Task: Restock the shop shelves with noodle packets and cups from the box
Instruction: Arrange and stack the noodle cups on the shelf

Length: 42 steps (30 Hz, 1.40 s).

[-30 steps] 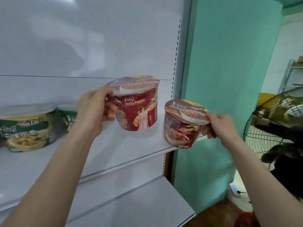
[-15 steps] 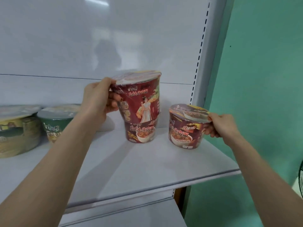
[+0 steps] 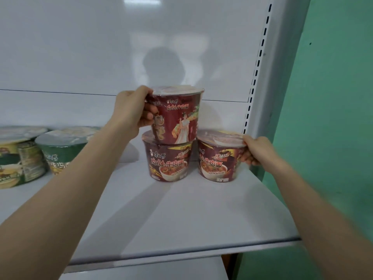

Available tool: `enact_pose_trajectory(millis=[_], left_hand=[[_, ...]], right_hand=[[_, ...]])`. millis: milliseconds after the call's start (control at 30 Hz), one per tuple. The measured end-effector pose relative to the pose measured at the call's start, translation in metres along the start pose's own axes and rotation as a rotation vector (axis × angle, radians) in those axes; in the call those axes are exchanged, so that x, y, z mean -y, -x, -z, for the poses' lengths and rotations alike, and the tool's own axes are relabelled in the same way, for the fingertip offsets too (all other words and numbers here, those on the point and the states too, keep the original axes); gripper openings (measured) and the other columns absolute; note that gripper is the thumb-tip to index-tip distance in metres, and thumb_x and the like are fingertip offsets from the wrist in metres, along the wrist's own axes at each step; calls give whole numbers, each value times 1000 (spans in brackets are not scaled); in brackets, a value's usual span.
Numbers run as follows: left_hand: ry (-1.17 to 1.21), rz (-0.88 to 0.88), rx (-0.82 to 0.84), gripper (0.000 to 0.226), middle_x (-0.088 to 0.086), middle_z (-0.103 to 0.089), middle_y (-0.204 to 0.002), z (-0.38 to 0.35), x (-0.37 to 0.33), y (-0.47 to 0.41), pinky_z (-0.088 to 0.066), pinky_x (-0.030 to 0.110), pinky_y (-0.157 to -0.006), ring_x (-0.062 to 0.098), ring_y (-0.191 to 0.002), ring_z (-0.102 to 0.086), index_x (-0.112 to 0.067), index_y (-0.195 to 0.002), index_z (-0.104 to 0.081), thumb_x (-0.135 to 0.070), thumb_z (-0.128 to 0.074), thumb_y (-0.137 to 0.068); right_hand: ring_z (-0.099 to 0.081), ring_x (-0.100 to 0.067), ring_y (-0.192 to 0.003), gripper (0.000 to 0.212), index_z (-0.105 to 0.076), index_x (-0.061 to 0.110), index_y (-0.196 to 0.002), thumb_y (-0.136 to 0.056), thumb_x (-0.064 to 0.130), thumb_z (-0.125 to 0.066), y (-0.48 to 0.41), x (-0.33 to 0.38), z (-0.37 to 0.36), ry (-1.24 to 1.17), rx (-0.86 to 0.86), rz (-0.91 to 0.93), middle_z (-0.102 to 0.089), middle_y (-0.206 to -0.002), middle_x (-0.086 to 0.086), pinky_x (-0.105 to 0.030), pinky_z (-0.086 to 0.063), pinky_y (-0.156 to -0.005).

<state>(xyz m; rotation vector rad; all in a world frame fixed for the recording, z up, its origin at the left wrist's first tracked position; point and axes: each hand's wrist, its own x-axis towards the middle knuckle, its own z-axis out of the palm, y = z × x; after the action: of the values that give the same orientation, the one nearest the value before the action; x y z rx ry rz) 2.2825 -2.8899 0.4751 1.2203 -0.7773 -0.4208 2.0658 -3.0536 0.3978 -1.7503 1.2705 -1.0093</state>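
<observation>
L grip (image 3: pixel 131 110) clasps top cup (image 3: pixel 177 118), stacked on lower cup (image 3: pixel 167 160); R grip (image 3: pixel 256 150) clasps right cup (image 3: pixel 218 162) on shelf (image 3: pixel 181 219).

Yellow cup (image 3: pixel 12 158) cut by left edge; green cup (image 3: pixel 54 148) partly behind left forearm (image 3: pixel 90 168).

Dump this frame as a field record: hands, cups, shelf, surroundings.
left hand: grips upper red cup at its left side, near the rim
right hand: grips right red cup at its right rim
upper red cup: upright, stacked on lower red cup
lower red cup: upright on shelf, no hand on it
right red cup: upright on shelf, right of lower red cup
green cups: two, at shelf's left end
wall: green, right of the shelving
</observation>
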Motion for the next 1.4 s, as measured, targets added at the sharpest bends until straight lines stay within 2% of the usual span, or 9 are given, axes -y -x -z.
enact_pose_trajectory(millis=[100, 300, 933, 1067, 1200, 1267, 1333, 1400], left_hand=[[-18, 11, 3, 26, -5, -48, -32, -5, 4, -5, -35, 10, -34, 6, -26, -35, -12, -65, -48, -18, -48, -90], [-14, 26, -5, 24, -6, -47, -32, -14, 7, -13, -36, 10, -35, 6, -26, -35, -12, -67, -48, -19, -48, -90], [-51, 24, 51, 26, -4, -46, -31, -51, 13, -21, -35, 11, -36, 7, -26, -34, -10, -65, -48, -19, -49, -89], [-62, 13, 28, 28, -4, -47, -31, -51, 17, -18, -37, 13, -35, 8, -26, -37, -11, -65, -48, -24, -47, -90], [-39, -8, 24, 33, 0, -54, -39, -52, 16, -8, -43, 16, -37, 11, -29, -45, -9, -69, -48, -27, -37, -94], [-103, -71, 20, 36, 7, -59, -52, -50, 17, 2, -47, 21, -43, 16, -38, -51, -9, -72, -48, -31, -33, -96], [-315, -242, 2, 37, 10, -64, -68, -46, 24, 17, -51, 32, -57, 23, -55, -59, -9, -78, -49, -38, -35, -96], [-603, -498, 0, 41, 7, -64, -74, -38, 38, 36, -49, 40, -67, 27, -68, -60, -10, -81, -52, -44, -36, -95]], right_hand=[[-44, -7, -24, 47, -59, 0, -65, -95, 30, -40, -7, -1, 0, 1, 4, -5, -56, -35, -2, -12, -31, -31], [-42, -6, -21, 44, -54, 3, -61, -96, 25, -38, -17, -4, -4, -17, -41, 16, -51, -30, -1, -11, -28, -28], [-36, -5, -20, 42, -54, 5, -61, -95, 22, -37, -17, -7, -8, -70, -71, 30, -48, -28, 1, -9, -26, -27], [-39, -5, -21, 46, -53, 6, -60, -97, 27, -34, -16, -8, -7, -27, -60, 25, -53, -42, -6, -10, -26, -27], [-46, -16, -38, 51, -53, 5, -63, -99, 31, -27, -10, -8, -5, -34, -60, 33, -55, -53, -11, -14, -32, -31], [-51, -20, -45, 49, -51, 6, -64, -99, 30, -27, -6, -11, -3, -10, -77, 61, -60, -60, -14, -19, -40, -41], [-60, -29, -61, 45, -49, 10, -62, -97, 31, -32, -3, -17, 1, 148, -148, 121, -67, -72, -17, -29, -50, -60], [-58, -33, -74, 40, -48, 10, -63, -95, 32, -37, 3, -21, 7, 337, -244, 172, -64, -78, -14, -31, -45, -67]])
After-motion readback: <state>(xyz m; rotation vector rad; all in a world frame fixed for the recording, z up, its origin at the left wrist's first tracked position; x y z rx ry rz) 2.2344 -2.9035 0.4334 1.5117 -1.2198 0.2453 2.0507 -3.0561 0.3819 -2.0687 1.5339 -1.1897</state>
